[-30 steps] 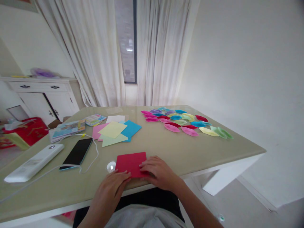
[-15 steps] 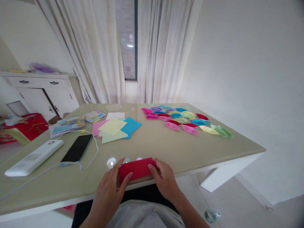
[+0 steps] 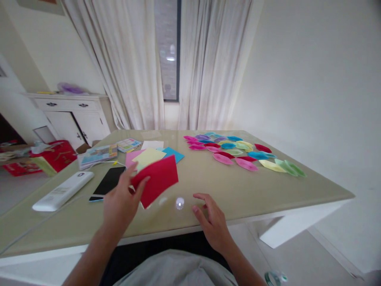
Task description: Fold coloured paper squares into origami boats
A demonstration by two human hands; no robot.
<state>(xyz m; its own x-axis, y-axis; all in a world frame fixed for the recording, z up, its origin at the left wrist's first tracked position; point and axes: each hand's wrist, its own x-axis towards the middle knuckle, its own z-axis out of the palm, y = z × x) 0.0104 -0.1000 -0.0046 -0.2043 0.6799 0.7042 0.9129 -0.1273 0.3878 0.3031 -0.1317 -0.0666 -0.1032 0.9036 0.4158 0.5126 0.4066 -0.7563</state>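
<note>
My left hand pinches a red square of paper by its left edge and holds it lifted and tilted above the beige table. My right hand rests near the table's front edge with its fingers spread, holding nothing. A loose stack of coloured paper sheets lies just behind the red sheet. Farther back on the right, several folded paper boats in pink, blue, yellow, green and red are spread out.
A black phone with a cable and a white remote lie at the left. Booklets sit behind them. A white cabinet and red boxes stand at the far left; curtains hang behind.
The red paper lay flat under both hands, was gripped at the table's edge, and is now lifted up and left in my left hand. My right hand has let go.
</note>
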